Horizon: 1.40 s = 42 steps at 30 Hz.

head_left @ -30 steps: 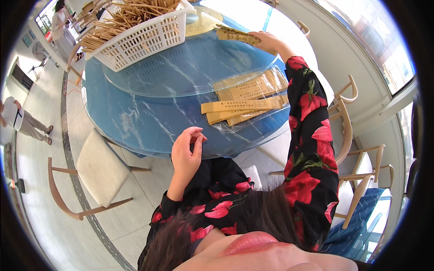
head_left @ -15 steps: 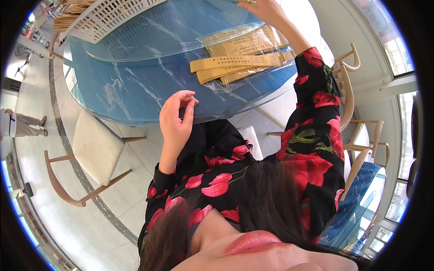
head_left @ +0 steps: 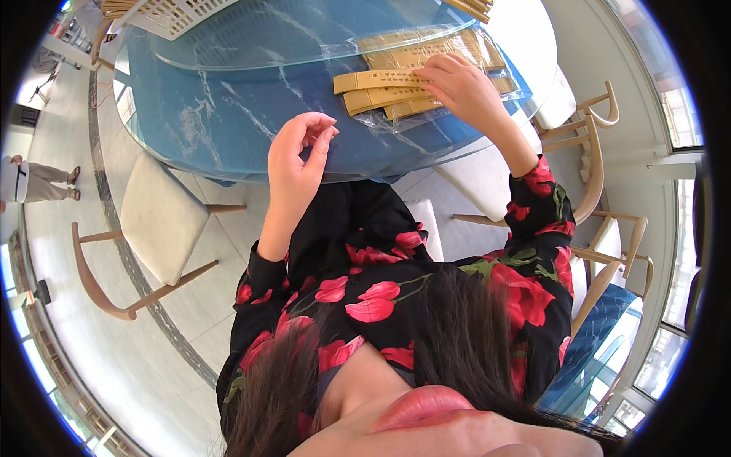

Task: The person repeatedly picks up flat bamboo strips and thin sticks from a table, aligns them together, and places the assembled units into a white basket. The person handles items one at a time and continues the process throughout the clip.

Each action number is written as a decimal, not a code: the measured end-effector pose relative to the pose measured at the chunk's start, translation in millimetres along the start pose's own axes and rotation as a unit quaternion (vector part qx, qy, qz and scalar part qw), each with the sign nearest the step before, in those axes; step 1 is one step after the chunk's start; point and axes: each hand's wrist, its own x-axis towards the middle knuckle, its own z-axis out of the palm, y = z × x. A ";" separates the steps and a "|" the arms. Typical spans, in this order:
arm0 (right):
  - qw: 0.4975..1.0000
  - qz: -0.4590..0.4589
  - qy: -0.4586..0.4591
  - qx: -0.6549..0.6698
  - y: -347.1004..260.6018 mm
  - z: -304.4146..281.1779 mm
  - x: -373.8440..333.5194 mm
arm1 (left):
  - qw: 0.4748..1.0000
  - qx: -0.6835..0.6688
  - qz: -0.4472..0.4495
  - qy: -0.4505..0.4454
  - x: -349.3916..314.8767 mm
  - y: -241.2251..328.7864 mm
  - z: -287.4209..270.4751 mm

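My right hand (head_left: 466, 93) reaches over the table, its fingertips closed on the top one of several flat yellow paper sleeves (head_left: 373, 81) with dark print. More of these sleeves lie fanned out beneath it, on and beside a clear plastic bag (head_left: 403, 57) with a stack of the same yellow paper. My left hand (head_left: 297, 156) hovers above the table's near edge, left of the sleeves. Its fingers are loosely curled, with a gap between thumb and forefinger, and nothing shows in them.
The blue marbled table (head_left: 228, 126) carries a raised glass turntable (head_left: 266, 42). A white slotted basket (head_left: 179, 17) and thin wooden sticks (head_left: 114, 9) are at the far left, a stick bundle (head_left: 472, 7) at the far right. Chairs (head_left: 161, 217) stand around; a person (head_left: 42, 183) is at left.
My right hand has come back from the far edge to the sleeves and closed on one. A stick bundle now shows at the far right. My left hand stays loosely curled.
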 end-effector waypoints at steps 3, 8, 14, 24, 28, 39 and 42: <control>1.000 -0.004 0.012 0.004 0.1 0.2 -1.0 | 0.998 0.057 0.000 -0.021 7.2 1.4 -5.0; 0.999 -0.019 0.034 0.008 5.4 6.2 -4.1 | 0.949 0.273 0.150 -0.039 51.7 8.0 0.1; 0.998 -0.007 0.054 0.044 -1.6 2.7 -4.9 | 0.923 0.317 0.163 -0.144 97.3 -8.5 0.3; 0.994 -0.003 0.097 0.058 -0.4 7.7 -4.4 | 0.931 0.287 0.149 -0.170 95.0 -11.6 -2.4; 0.993 0.002 0.103 0.058 -1.6 9.3 -5.6 | 0.931 0.277 0.132 -0.198 101.2 -13.9 -4.4; 0.992 -0.008 0.111 0.058 -3.6 10.5 -3.3 | 0.927 0.295 0.131 -0.191 97.8 -14.2 -3.4; 0.992 -0.012 0.115 0.046 -3.8 10.4 -3.0 | 0.924 0.297 0.147 -0.189 97.6 -19.1 -5.0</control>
